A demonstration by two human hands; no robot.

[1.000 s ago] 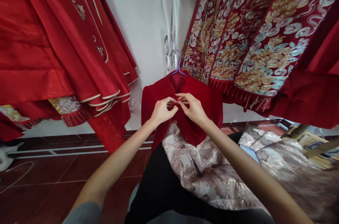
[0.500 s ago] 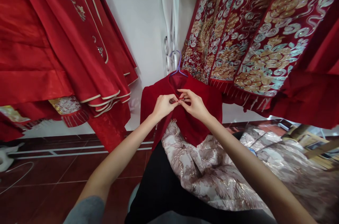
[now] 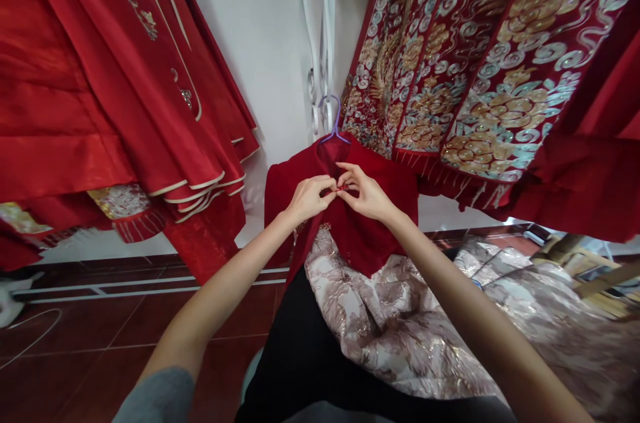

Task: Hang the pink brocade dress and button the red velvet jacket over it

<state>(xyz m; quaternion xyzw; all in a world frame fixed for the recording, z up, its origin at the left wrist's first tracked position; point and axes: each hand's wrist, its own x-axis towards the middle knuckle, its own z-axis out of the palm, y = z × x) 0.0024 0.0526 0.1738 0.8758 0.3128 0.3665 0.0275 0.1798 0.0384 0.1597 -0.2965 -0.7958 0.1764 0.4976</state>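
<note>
A red jacket [image 3: 370,230] hangs in front of me on a purple hanger [image 3: 334,133]. Just below its collar, my left hand [image 3: 314,196] and my right hand [image 3: 366,192] meet with their fingertips almost touching. Both are closed in a pinch on a small red fastener [image 3: 343,188] at the jacket's front opening. Fingers cover most of the fastener, so its exact shape is hard to make out. Beneath the jacket, a pale pink and silver brocade fabric [image 3: 360,316] lies in folds over my lap and to the right.
Red garments with cream piping [image 3: 200,143] hang at the left. An embroidered red garment with tassels [image 3: 475,90] hangs at the right. White metal bars [image 3: 325,30] run down the wall behind the hanger. A white cable [image 3: 40,340] lies on the tiled floor.
The view has shifted very slightly. Both hands keep their pinch on the fastener, and the right hand's fingers have bent a little closer to the left.
</note>
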